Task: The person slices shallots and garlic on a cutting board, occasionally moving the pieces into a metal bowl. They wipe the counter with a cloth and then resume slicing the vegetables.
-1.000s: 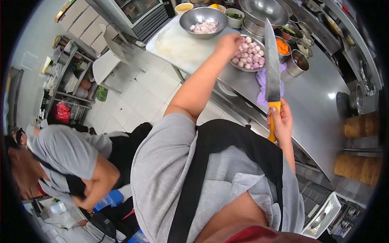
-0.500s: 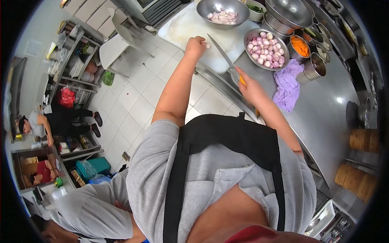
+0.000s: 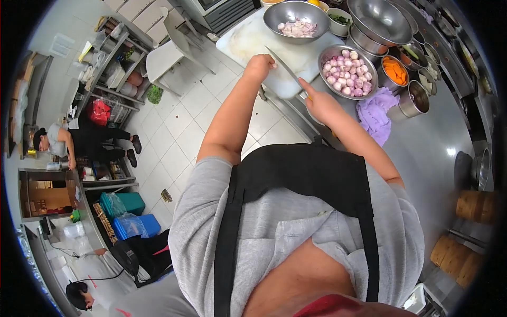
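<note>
My left hand is closed at the near edge of the white cutting board, pinching a small pale shallot that its fingers mostly hide. In my right hand is a kitchen knife, its blade slanting up and left over the board, close to the left fingertips. At the board's back, a steel bowl contains sliced shallots. To the right of the board, another steel bowl is full of whole peeled shallots.
A purple cloth lies on the steel counter beside a metal cup. Sliced carrots, chopped greens and stacked bowls stand behind. Two people are at the left, beyond a white chair.
The knife and right hand have shifted slightly left and down, bringing the blade nearer the left hand. My view has turned a little, and a co-worker at lower left has moved.
</note>
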Tool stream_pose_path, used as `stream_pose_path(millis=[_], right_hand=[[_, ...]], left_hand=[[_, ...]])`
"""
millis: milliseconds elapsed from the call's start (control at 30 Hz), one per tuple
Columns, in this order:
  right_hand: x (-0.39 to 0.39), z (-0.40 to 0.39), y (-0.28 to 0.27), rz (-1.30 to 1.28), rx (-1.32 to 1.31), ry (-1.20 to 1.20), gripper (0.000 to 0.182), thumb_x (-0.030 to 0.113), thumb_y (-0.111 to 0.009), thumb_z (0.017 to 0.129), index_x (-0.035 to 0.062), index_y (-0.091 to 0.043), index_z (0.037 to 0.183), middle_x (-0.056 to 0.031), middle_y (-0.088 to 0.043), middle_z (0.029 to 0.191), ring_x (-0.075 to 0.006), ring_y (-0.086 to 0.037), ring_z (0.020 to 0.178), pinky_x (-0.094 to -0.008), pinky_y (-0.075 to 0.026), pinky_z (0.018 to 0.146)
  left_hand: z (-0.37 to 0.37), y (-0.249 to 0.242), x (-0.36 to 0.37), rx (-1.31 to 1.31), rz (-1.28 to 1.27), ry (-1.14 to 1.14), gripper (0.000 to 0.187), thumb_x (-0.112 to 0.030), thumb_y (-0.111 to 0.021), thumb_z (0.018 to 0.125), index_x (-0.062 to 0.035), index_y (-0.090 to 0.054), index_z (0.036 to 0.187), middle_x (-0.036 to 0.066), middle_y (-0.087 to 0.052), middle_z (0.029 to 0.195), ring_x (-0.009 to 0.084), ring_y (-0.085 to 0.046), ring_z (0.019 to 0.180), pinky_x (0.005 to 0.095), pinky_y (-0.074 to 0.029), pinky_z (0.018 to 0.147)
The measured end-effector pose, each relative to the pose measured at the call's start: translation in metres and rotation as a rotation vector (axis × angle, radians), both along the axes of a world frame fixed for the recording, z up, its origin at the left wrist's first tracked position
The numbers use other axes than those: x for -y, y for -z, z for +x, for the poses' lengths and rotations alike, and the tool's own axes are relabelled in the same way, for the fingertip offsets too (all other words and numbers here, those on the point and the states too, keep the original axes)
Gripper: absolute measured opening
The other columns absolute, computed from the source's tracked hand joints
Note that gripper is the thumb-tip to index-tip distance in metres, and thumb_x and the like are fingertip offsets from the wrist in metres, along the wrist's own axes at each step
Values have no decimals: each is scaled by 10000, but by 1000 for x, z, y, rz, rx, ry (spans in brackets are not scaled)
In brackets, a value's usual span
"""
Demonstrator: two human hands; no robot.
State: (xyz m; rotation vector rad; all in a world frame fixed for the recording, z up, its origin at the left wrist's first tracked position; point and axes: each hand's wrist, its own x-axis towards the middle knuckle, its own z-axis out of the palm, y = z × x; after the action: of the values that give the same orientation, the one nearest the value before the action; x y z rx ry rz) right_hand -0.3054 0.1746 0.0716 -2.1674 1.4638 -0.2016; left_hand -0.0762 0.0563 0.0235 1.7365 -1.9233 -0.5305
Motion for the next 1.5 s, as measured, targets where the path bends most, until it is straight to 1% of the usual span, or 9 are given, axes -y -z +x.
stream_pose_path(millis=[367, 567, 800, 900, 1067, 1167, 1267, 1367, 1500], right_hand=[[-20, -9, 3, -111, 23, -41, 635, 104, -491, 866, 200, -253, 1447, -258, -591, 737, -406, -589, 700, -491, -462, 676], [1, 9, 22, -138, 14, -49, 611, 110, -486, 871, 178, -275, 1441, -261, -598, 759, -405, -589, 697, -490, -457, 676], [-5, 18, -7, -60, -125, -48, 630, 87, -447, 842, 154, -279, 1445, -233, -608, 751, -369, -601, 691, -477, -462, 640], [14, 23, 0, -42, -36, -2, 640, 84, -444, 843, 170, -269, 1452, -231, -628, 814, -365, -619, 731, -466, -479, 680], [19, 35, -42, 82, -222, -38, 628, 126, -431, 887, 210, -211, 1469, -265, -630, 932, -379, -623, 833, -466, -470, 789], [25, 44, 1, 45, -133, 14, 637, 119, -422, 889, 188, -185, 1476, -272, -628, 929, -377, -624, 828, -463, -473, 790], [42, 52, -9, 34, -137, -15, 641, 123, -419, 895, 176, -162, 1480, -275, -629, 930, -377, -626, 826, -455, -478, 787], [30, 62, -73, 224, -257, 6, 641, 129, -416, 900, 182, -150, 1482, -276, -630, 923, -376, -628, 810, -452, -481, 776], [39, 70, -5, 16, -152, 18, 647, 118, -407, 899, 185, -137, 1483, -268, -633, 910, -360, -633, 791, -442, -488, 767]], left_hand=[[-11, 3, 5, 357, -174, 93, 84, -98, -607, 766, -45, -654, 812, 180, -647, 838, 325, -638, 811, 393, -509, 736], [-11, -2, 0, 320, -177, 103, 101, -120, -610, 773, -48, -658, 825, 191, -641, 858, 341, -631, 830, 413, -504, 758], [-8, 4, 5, 353, -213, 114, 106, -105, -605, 763, -44, -665, 826, 198, -642, 867, 343, -632, 824, 417, -505, 754], [-11, -6, -3, 268, -164, 105, 113, -117, -621, 751, -54, -673, 829, 199, -643, 872, 342, -631, 829, 419, -503, 760], [-5, 9, 9, 295, -170, 102, 133, -144, -629, 750, -61, -674, 844, 188, -644, 869, 339, -627, 846, 419, -498, 772], [-7, 4, 5, 268, -184, 77, 139, -151, -632, 751, -60, -675, 847, 179, -648, 876, 334, -629, 847, 410, -500, 774], [-5, 3, 5, 260, -174, 84, 137, -152, -634, 752, -63, -677, 846, 170, -653, 890, 327, -631, 855, 402, -500, 779], [-5, -3, 4, 300, -111, 109, 133, -137, -629, 751, -62, -677, 850, 174, -653, 893, 330, -632, 862, 403, -501, 778], [-3, 3, 6, 176, -101, 131, 125, -124, -628, 751, -59, -680, 844, 174, -654, 885, 335, -632, 864, 409, -501, 770]])
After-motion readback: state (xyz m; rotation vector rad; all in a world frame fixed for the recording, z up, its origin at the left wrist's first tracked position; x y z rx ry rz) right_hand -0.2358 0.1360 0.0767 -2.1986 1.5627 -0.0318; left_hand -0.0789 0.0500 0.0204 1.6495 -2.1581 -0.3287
